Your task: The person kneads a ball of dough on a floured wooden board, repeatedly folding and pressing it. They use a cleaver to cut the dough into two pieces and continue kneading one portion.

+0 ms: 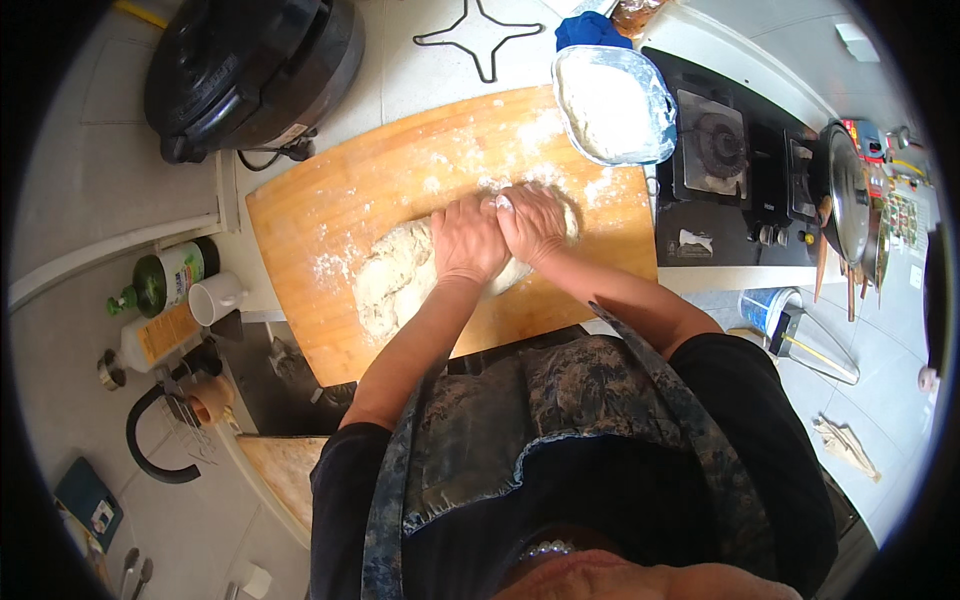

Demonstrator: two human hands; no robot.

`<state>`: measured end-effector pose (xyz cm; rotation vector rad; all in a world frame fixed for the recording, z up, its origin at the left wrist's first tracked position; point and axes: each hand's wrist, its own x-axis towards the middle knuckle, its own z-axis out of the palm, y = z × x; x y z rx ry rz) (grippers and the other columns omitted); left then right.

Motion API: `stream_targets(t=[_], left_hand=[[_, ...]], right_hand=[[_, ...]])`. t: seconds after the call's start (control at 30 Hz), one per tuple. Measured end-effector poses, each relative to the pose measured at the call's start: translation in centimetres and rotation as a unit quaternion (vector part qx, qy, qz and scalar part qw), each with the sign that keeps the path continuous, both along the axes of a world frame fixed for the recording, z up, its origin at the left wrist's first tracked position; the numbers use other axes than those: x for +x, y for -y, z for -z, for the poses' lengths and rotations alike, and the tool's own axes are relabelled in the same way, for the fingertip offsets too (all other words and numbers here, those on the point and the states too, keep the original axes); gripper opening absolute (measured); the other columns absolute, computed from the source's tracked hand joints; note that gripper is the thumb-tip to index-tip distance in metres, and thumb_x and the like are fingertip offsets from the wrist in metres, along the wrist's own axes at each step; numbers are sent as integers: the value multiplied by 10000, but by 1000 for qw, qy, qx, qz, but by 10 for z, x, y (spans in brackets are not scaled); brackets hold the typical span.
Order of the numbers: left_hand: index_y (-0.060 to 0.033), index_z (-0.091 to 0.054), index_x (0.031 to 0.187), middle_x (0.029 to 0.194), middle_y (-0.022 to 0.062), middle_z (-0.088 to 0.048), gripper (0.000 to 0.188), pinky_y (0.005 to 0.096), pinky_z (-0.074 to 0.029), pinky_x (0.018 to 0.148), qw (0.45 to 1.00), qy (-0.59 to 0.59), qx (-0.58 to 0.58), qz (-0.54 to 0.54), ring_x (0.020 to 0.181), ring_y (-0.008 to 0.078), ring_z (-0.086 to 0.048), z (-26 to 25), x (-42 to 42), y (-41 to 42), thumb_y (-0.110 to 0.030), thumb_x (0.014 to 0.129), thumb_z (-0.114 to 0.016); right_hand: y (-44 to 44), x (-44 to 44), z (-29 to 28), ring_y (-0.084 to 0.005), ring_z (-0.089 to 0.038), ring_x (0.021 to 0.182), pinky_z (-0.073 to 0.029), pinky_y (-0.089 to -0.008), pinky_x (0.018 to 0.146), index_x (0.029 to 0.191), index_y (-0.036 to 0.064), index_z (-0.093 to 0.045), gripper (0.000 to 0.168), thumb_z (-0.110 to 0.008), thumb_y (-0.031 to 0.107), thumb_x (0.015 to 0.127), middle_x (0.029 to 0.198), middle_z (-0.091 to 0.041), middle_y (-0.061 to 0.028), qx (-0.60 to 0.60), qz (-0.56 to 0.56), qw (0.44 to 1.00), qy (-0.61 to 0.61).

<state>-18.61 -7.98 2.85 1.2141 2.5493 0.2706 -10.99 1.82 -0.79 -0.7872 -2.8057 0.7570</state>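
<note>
A long, thick roll of pale dough (394, 281) lies slantwise on a wooden board (289, 217) dusted with white flour. My left hand (469, 236) presses on the middle of the roll, fingers curled over its far side. Close against it, my right hand (534, 225) grips the right part, with flour on its thumb. The dough's left end is lumpy and uncovered; a small piece of its right end shows past my right hand. A clear plastic container (664, 139) of white flour stands over the board's far right corner.
A black electric cooker (247, 75) stands at the far left, near a wire pot stand (480, 34). To the right is a black gas hob (690, 214) with a lidded pan (844, 195). A green bottle (157, 281) and white mug (216, 298) stand left, near the sink tap (139, 435).
</note>
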Motion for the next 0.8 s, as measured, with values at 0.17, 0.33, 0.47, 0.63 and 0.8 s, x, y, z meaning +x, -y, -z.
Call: stream_targets(t=[0.17, 0.33, 0.47, 0.63, 0.8], left_hand=[[-99, -663, 1042, 1010, 105, -648, 347, 438, -384, 910, 1000, 22, -2, -1, 1010, 264, -594, 7, -7, -4, -327, 916, -434], [-122, -656, 988, 837, 72, -673, 299, 413, -434, 767, 993, -73, 95, -14, 828, 261, -636, 18, -8, -4, -322, 916, -444], [-113, -598, 1158, 1048, 90, -625, 372, 396, -410, 853, 995, -74, 54, -28, 1028, 261, -569, 14, -4, -4, -346, 922, -429], [-86, -578, 1231, 1212, 95, -554, 438, 427, -354, 965, 995, -52, -83, -3, 1198, 262, -465, 6, 2, -2, -341, 935, -379], [-68, -611, 1178, 1170, 157, -603, 441, 474, -357, 1006, 997, -67, -8, 20, 1112, 324, -549, 9, 13, 21, -370, 940, -395]], right_hand=[[-5, -7, 5, -322, -632, 807, -455, -456, 807, 816, 78, -674, 352, -410, 297, 896, 820, -683, -144, 34, 15, 999, -23], [-7, -14, 3, -402, -632, 780, -483, -498, 793, 772, 60, -688, 484, -337, 353, 931, 814, -679, -197, 3, 42, 999, 7], [-5, -13, 1, -396, -642, 831, -487, -490, 818, 843, 83, -710, 497, -320, 377, 935, 854, -689, -189, 30, 43, 998, 28], [-7, -7, 2, -369, -626, 889, -441, -481, 868, 936, 96, -701, 549, -286, 455, 950, 920, -693, -170, 10, 5, 1000, 17], [-3, 20, 4, -322, -519, 1156, -326, -487, 1049, 1127, 108, -632, 439, -416, 431, 922, 1177, -628, -122, 13, -64, 997, -50]])
